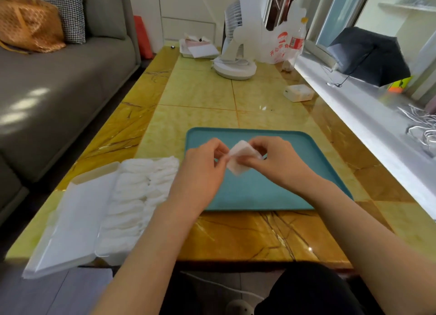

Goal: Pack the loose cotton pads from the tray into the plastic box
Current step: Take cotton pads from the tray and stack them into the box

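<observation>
Glossy marble-look table (212, 97), matt teal tray (259, 194), translucent plastic box (77, 220) w/ fluffy cotton pads (132, 196).

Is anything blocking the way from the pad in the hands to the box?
Nothing visible does. The left hand and right hand pinch the cotton pad over the teal tray; the plastic box lies open just left of it, its lid folded outward.

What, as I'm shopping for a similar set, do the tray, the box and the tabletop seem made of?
Tray: likely matte teal plastic; moulded raised rim, no glare. Box: translucent frosted plastic, probably; cotton pads show through its wall. Tabletop: glossy veined yellow stone or stone-look laminate, I cannot tell which; bright reflections.
</observation>
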Demonstrator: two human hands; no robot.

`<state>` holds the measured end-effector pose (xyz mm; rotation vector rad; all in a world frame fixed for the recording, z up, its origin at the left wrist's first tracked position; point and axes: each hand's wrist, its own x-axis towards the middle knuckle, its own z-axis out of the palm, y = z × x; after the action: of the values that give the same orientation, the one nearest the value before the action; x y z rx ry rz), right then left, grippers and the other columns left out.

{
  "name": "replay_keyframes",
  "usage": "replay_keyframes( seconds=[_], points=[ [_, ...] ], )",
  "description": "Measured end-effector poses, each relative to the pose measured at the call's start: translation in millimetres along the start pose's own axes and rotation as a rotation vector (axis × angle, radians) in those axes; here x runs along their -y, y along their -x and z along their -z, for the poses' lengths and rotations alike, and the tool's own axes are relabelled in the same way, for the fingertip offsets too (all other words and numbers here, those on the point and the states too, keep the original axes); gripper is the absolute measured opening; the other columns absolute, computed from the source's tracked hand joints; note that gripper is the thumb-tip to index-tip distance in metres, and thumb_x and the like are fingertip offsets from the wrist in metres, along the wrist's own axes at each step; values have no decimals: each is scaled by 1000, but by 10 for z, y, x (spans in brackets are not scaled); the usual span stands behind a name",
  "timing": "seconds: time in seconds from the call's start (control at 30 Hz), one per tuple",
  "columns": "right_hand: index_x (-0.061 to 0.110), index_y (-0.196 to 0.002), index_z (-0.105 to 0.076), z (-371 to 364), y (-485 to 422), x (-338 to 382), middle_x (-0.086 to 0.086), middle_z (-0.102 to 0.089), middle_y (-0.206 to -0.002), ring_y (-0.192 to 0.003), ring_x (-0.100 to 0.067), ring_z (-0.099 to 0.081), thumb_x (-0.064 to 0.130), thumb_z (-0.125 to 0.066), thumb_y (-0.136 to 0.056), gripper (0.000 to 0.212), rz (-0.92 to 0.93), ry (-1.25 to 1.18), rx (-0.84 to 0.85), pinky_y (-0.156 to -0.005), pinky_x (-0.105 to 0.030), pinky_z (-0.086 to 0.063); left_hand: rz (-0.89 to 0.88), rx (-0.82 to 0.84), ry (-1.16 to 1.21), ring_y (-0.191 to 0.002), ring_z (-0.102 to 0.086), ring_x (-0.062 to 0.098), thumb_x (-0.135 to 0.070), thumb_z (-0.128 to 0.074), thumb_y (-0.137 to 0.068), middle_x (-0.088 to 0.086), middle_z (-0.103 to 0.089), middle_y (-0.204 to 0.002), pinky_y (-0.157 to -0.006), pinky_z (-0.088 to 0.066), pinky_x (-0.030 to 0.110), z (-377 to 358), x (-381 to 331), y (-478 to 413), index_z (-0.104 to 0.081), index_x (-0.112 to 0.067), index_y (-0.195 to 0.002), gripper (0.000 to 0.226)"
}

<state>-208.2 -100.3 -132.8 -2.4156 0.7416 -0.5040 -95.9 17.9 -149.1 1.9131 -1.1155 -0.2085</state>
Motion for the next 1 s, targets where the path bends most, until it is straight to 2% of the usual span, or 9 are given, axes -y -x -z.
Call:
replay_keyframes(
  seconds=[0.07,0.17,0.23,0.37,0.47,0.6,0.73,0.87,1.0],
  points=[
    [10,-94,-64,-83,-64,131,-4,-66,-87,-82,-18,-59,27,-66,-85,19,2,-51,-81,-66,-19,-41,-6,-49,-108,-88,-62,14,-19,-56,-94,-6,-65,-94,-80,-49,32,287,96,-8,-62,-20,-99,9],
    [10,-104,-56,-259,-181,367,-5,-63,-96,-88,-23,-61,25,-58,-91,20,-26,-219,-110,-79,-37,-52,88,-40,-328,-108,-58,25,-22,-49,-97,4,-64,-116,-90,-46,40,684,352,-13,-60,-13,-116,24],
    [14,-107,-51,-407,-252,540,-3,-61,-99,-89,-22,-64,22,-55,-93,16,-40,-341,-86,-79,-42,-55,160,52,-510,-116,-53,30,-26,-45,-99,8,-61,-125,-95,-43,44,841,560,31,-56,-12,-123,30],
    [5,-115,-52,-772,-436,797,-11,-63,-111,-91,-19,-66,21,-55,-94,26,-73,-499,4,-81,-35,-56,209,211,-654,-112,-51,33,-31,-35,-100,9,-58,-117,-90,-41,43,916,839,190,-55,-13,-107,28],
    [6,-117,-53,-1027,-540,935,-10,-62,-113,-101,-23,-62,25,-56,-93,31,-79,-475,69,-88,-46,-53,182,205,-661,-116,-46,30,-32,-33,-101,10,-54,-121,-96,-36,42,888,888,236,-53,-11,-115,32],
    [3,-121,-50,-1217,-603,1068,-13,-60,-116,-106,-27,-59,21,-57,-93,35,-67,-476,119,-92,-48,-49,187,198,-761,-118,-37,29,-36,-33,-102,11,-44,-121,-94,-34,39,857,903,215,-53,-10,-119,37],
    [3,-120,-48,-1279,-625,1103,-13,-59,-116,-107,-28,-57,20,-56,-93,33,-63,-477,78,-93,-48,-47,159,155,-755,-116,-37,27,-37,-31,-102,7,-42,-121,-90,-33,36,861,914,213,-55,-13,-116,37],
    [3,-120,-48,-1319,-595,1050,-13,-59,-113,-104,-28,-59,20,-57,-93,33,-67,-468,118,-92,-46,-49,146,144,-720,-116,-39,24,-39,-28,-102,0,-53,-123,-89,-30,36,843,927,232,-53,-18,-114,35],
    [5,-109,-51,-1309,-552,955,3,-52,-87,-86,-15,-52,16,-59,-92,22,-5,-399,189,-70,-23,-44,226,177,-686,-121,-36,26,-43,-28,-101,5,-54,-126,-94,-29,39,852,898,195,-56,-15,-120,43]
  ],
)
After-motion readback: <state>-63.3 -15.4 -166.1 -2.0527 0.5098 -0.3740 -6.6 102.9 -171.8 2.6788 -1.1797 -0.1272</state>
